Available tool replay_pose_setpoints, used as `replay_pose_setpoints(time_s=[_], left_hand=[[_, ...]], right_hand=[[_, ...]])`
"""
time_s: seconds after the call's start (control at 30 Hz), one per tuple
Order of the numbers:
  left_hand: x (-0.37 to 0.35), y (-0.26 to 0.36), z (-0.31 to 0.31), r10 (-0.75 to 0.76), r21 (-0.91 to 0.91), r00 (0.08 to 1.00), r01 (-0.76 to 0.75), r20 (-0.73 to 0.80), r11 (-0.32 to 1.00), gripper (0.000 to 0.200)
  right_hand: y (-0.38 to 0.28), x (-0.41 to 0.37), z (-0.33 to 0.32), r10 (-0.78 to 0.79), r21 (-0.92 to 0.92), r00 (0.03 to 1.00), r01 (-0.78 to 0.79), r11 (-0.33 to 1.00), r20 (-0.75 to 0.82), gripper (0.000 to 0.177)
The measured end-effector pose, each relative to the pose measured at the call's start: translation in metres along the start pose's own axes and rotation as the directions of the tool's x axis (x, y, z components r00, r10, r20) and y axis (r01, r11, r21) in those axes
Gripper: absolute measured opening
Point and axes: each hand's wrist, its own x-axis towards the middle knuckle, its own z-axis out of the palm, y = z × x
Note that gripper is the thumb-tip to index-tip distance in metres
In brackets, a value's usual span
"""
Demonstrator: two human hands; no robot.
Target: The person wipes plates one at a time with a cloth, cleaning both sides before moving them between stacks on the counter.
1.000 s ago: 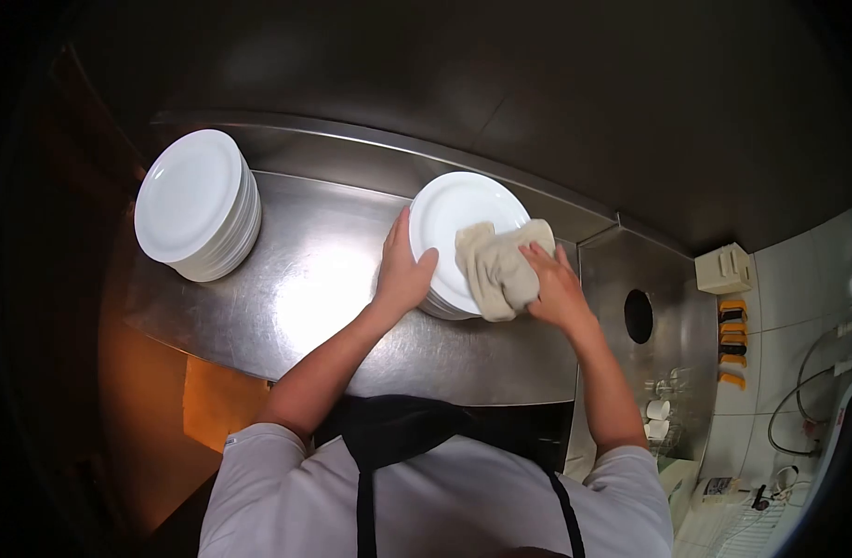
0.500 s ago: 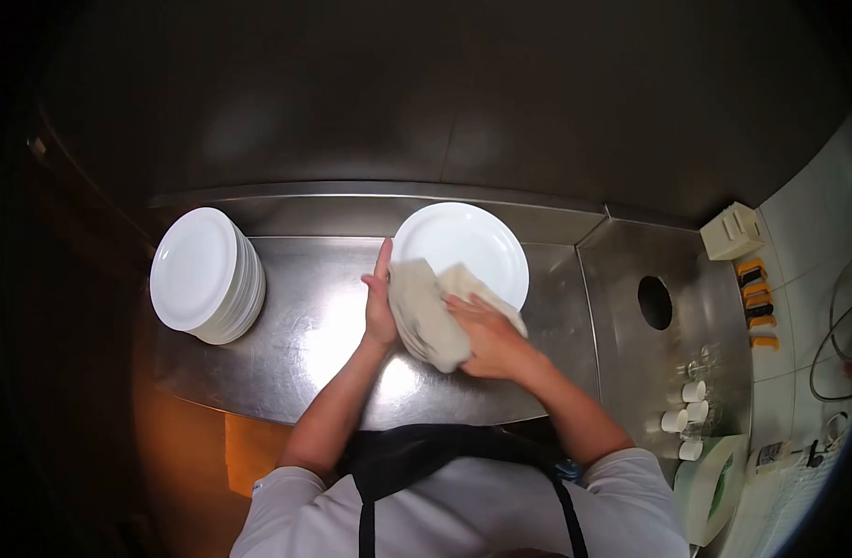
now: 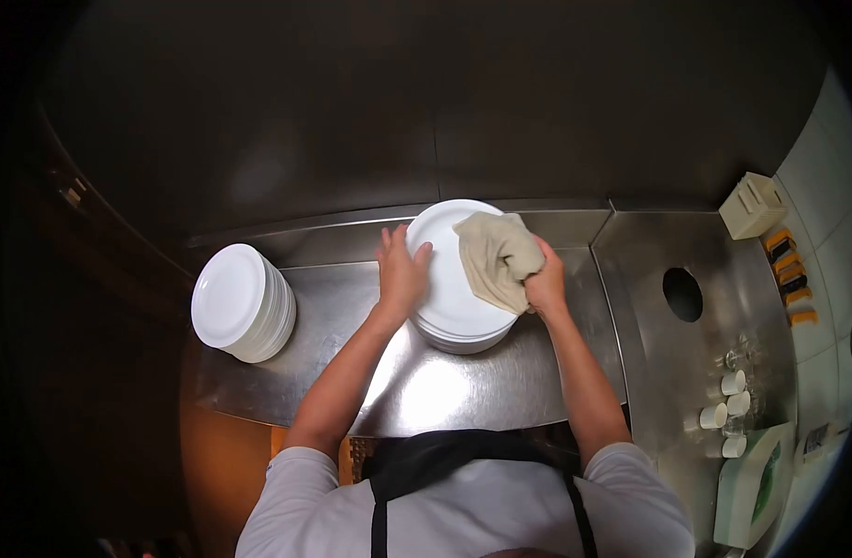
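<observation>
A stack of white plates (image 3: 444,288) stands in front of me on the steel counter. My left hand (image 3: 402,275) is at the left edge of this stack, its fingers spread and its thumb over the top plate's rim. At the right edge, my right hand (image 3: 546,282) grips a beige cloth (image 3: 489,256), which lies bunched over the right part of the top plate. A second stack of white plates (image 3: 229,296) stands further left on the counter, apart from both hands.
The steel counter (image 3: 337,288) runs along a dark wall. On the right are a round hole (image 3: 682,295), white cups (image 3: 713,416) with glasses, a cream container (image 3: 752,206), orange-and-black items (image 3: 790,270) and a white-and-green container (image 3: 753,484).
The cloth has moved up and right with my right hand, uncovering the plate's left side. My left hand has come off the cloth to the plate's edge. The view has shifted.
</observation>
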Motion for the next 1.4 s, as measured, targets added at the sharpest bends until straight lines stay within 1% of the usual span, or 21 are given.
replay_pose_setpoints(time_s=[0.03, 0.13, 0.17, 0.2, 0.27, 0.33, 0.37, 0.43, 0.5, 0.6, 0.73, 0.77, 0.83, 0.9, 1.03, 1.13, 1.2, 1.27, 1.3, 1.33, 1.4], left_hand=[[0.0, 0.011, -0.005, 0.026, -0.091, 0.999, -0.029, -0.028, 0.995, 0.054], [-0.001, 0.046, -0.028, -0.042, -0.047, 0.993, 0.037, -0.111, 0.998, 0.046], [0.006, 0.053, -0.036, -0.073, -0.029, 0.986, 0.07, -0.147, 0.997, 0.035], [0.011, 0.053, -0.039, -0.105, -0.036, 0.984, 0.1, -0.146, 0.994, 0.037], [0.022, 0.051, -0.041, -0.181, -0.05, 0.974, 0.176, -0.135, 0.983, 0.043], [0.006, 0.046, -0.033, -0.215, -0.158, 0.967, 0.194, -0.134, 0.968, 0.043], [-0.012, 0.045, -0.023, -0.189, -0.315, 0.972, 0.137, -0.14, 0.939, 0.043], [-0.032, 0.044, -0.005, -0.139, -0.513, 0.976, 0.033, -0.168, 0.858, 0.043], [-0.033, 0.034, -0.012, -0.147, -0.581, 0.97, 0.007, -0.194, 0.814, 0.044], [-0.03, 0.015, -0.048, -0.168, -0.6, 0.962, 0.005, -0.216, 0.8, 0.044], [-0.052, 0.017, -0.08, -0.101, -0.663, 0.976, -0.052, -0.191, 0.747, 0.045], [-0.062, 0.018, -0.082, -0.08, -0.667, 0.979, -0.068, -0.189, 0.742, 0.046], [-0.078, 0.015, -0.078, -0.06, -0.668, 0.978, -0.09, -0.198, 0.739, 0.046], [-0.077, 0.006, -0.077, -0.09, -0.691, 0.975, -0.076, -0.201, 0.719, 0.047], [-0.082, -0.012, -0.108, -0.091, -0.691, 0.979, -0.063, -0.183, 0.72, 0.048], [-0.093, -0.006, -0.125, 0.009, -0.638, 0.982, -0.128, -0.186, 0.759, 0.05], [-0.092, 0.001, -0.124, 0.097, -0.563, 0.971, -0.206, -0.218, 0.801, 0.051], [-0.076, -0.011, -0.112, -0.014, -0.628, 0.974, -0.135, -0.226, 0.766, 0.052], [-0.064, -0.026, -0.101, -0.169, -0.76, 0.966, -0.042, -0.197, 0.648, 0.056], [-0.053, -0.051, -0.101, -0.222, -0.597, 0.931, 0.005, -0.29, 0.802, 0.063], [-0.032, -0.064, -0.136, -0.178, -0.399, 0.881, -0.012, -0.438, 0.917, 0.062]], right_hand=[[-0.013, -0.001, -0.002, -0.055, 0.052, 0.998, 0.057, 0.997, -0.042, 0.044], [-0.055, -0.009, -0.012, -0.129, 0.206, 0.981, 0.157, 0.966, -0.147, 0.053], [-0.061, -0.013, -0.016, -0.145, 0.262, 0.989, 0.151, 0.953, -0.043, 0.054], [-0.065, -0.02, -0.018, -0.169, 0.313, 0.984, 0.141, 0.939, 0.064, 0.056], [-0.109, -0.048, 0.005, 0.184, 0.659, 0.954, -0.296, 0.692, 0.236, 0.06], [-0.121, -0.047, 0.035, -0.071, 0.632, 0.947, -0.152, 0.76, 0.313, 0.06], [-0.131, -0.045, 0.049, -0.176, 0.594, 0.926, -0.061, 0.802, 0.333, 0.061], [-0.138, -0.043, 0.07, -0.277, 0.51, 0.879, 0.045, 0.859, 0.389, 0.064], [-0.125, -0.066, 0.092, -0.369, 0.445, 0.829, 0.165, 0.88, 0.422, 0.066], [-0.158, -0.112, 0.103, -0.492, 0.472, 0.762, 0.278, 0.836, 0.421, 0.07], [-0.207, -0.085, 0.12, -0.496, 0.504, 0.746, 0.249, 0.827, 0.445, 0.075], [-0.2, -0.074, 0.13, -0.473, 0.494, 0.746, 0.222, 0.84, 0.469, 0.076], [-0.129, -0.074, 0.159, -0.597, 0.471, 0.65, 0.387, 0.792, 0.47, 0.077], [-0.104, -0.095, 0.168, -0.564, 0.414, 0.641, 0.388, 0.823, 0.521, 0.073], [-0.147, -0.156, 0.158, -0.574, 0.466, 0.639, 0.354, 0.811, 0.512, 0.067], [-0.182, -0.132, 0.165, -0.601, 0.424, 0.622, 0.43, 0.797, 0.502, 0.062], [-0.166, -0.108, 0.182, -0.54, 0.383, 0.652, 0.384, 0.84, 0.532, 0.059], [-0.125, -0.114, 0.185, -0.478, 0.308, 0.666, 0.366, 0.878, 0.572, 0.056], [-0.113, -0.126, 0.181, -0.459, 0.287, 0.672, 0.358, 0.888, 0.581, 0.054], [-0.103, -0.144, 0.173, -0.459, 0.289, 0.684, 0.357, 0.888, 0.566, 0.053], [-0.118, -0.165, 0.157, -0.468, 0.303, 0.732, 0.36, 0.882, 0.495, 0.05]])
